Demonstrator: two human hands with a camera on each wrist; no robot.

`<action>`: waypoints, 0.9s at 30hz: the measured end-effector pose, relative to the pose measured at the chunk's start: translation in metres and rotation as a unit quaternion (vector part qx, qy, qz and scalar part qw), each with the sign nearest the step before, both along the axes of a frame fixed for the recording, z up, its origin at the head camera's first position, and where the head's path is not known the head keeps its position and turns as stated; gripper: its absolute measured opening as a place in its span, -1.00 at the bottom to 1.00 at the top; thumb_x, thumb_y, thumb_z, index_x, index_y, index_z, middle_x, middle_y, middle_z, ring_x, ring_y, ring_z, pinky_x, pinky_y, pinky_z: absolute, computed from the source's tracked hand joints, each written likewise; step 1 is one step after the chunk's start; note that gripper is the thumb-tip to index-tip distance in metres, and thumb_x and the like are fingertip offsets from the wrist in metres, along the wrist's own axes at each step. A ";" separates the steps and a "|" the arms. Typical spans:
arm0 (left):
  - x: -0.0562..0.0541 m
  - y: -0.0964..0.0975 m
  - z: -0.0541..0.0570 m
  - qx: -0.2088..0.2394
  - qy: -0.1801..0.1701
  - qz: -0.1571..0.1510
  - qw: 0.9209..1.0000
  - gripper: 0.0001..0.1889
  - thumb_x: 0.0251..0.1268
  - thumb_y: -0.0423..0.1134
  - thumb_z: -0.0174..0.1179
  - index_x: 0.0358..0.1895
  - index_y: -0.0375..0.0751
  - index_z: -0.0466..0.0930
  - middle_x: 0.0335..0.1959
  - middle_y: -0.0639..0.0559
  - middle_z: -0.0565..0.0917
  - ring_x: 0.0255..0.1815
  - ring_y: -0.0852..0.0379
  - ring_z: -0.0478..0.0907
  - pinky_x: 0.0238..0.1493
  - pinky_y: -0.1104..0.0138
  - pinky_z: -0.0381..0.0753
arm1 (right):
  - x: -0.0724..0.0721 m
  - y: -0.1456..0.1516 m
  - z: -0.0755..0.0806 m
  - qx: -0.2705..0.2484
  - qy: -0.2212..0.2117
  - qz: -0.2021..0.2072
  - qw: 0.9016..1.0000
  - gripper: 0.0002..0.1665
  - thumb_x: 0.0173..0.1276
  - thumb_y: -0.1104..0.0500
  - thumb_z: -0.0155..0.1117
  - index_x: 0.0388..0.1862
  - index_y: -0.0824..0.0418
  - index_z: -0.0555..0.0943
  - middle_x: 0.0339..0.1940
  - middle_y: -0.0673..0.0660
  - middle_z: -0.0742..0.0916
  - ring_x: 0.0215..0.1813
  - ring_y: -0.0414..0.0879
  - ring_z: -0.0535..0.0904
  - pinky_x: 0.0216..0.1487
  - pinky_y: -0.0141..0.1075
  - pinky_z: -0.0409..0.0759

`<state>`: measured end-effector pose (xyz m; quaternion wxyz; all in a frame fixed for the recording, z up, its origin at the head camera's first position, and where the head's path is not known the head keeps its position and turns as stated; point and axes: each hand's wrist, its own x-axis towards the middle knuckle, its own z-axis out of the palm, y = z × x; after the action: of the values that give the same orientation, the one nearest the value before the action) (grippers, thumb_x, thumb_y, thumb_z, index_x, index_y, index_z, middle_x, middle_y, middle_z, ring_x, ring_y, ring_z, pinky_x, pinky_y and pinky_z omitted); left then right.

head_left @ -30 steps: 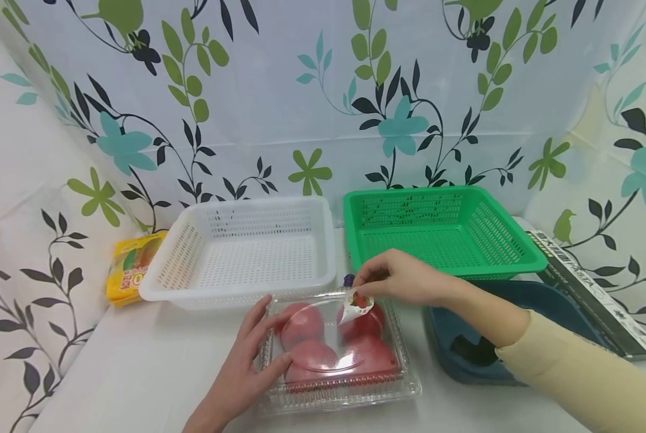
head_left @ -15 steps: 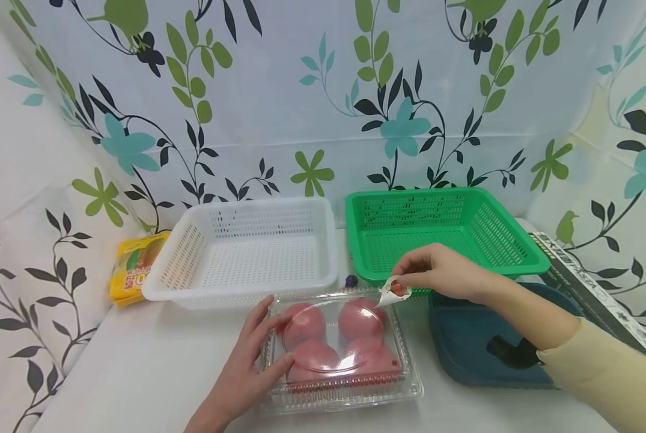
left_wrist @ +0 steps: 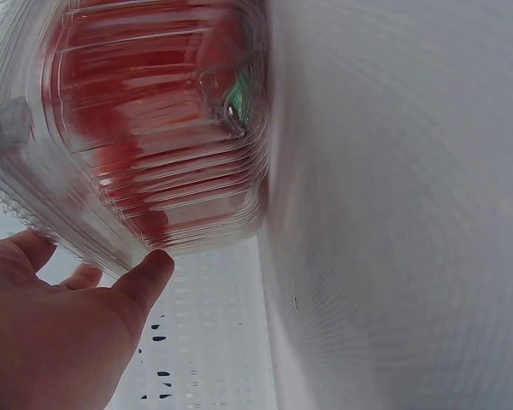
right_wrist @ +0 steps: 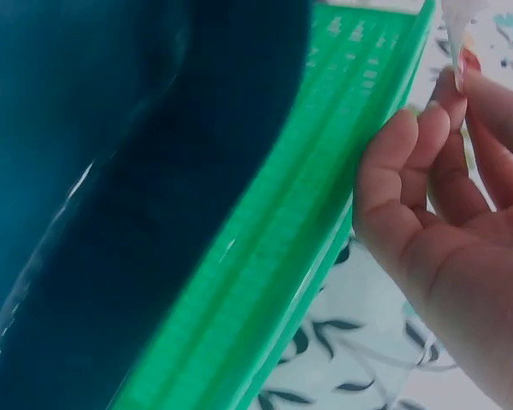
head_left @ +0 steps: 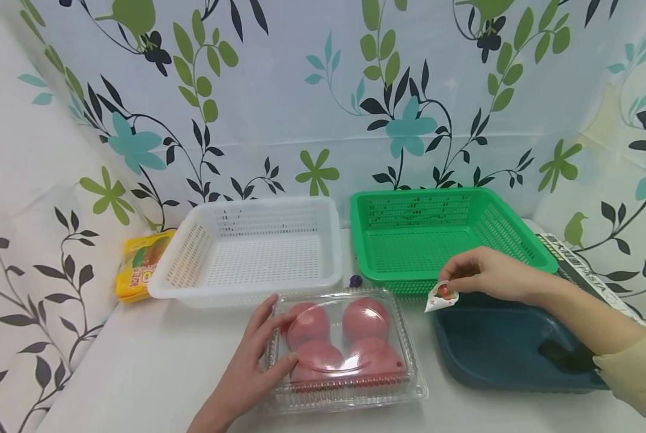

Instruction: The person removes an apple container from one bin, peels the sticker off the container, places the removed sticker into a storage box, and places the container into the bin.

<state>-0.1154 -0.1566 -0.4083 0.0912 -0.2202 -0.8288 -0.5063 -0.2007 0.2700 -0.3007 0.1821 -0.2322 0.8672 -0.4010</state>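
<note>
Label (head_left: 441, 297), small, white and printed with red, is pinched by one edge between the right fingers (head_left: 466, 282), its free corner left hanging. Green basket (head_left: 409, 243) is set just beyond those fingers, and blue tub (head_left: 496, 361) beneath and nearer; whether either is touched cannot be told. Well to their left, clear box (head_left: 350, 403) is steadied by the left fingers (head_left: 268, 329), which are spread over the left side of its lid, with red fruits (head_left: 307, 322) enclosed under them. The label could be dropped into the tub if the pinch were loosened, or be folded and caught on the fingertips if its back is sticky, which is not shown. The thin lid could be dented, or the box slid, by too hard a press. A dark ball (head_left: 356, 281), left of the right fingers, could be rolled away by a careless sweep.
</note>
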 end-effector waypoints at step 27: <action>0.000 0.001 -0.001 -0.002 -0.001 0.001 1.000 -0.48 0.30 -0.17 0.36 0.34 0.05 0.52 0.59 -0.12 0.06 0.57 -0.33 -0.04 0.16 -0.47 0.27 | -0.001 0.058 -0.058 -0.012 -0.053 0.137 0.989 -0.90 0.45 0.33 0.24 -0.16 0.22 0.69 -0.26 0.03 0.74 -0.25 -0.19 0.63 -0.25 -0.30 0.64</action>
<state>-0.1149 -0.1559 -0.4091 0.0906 -0.2191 -0.8301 -0.5047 -0.2015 0.3278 -0.3590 0.2778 -0.3300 0.8113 -0.3945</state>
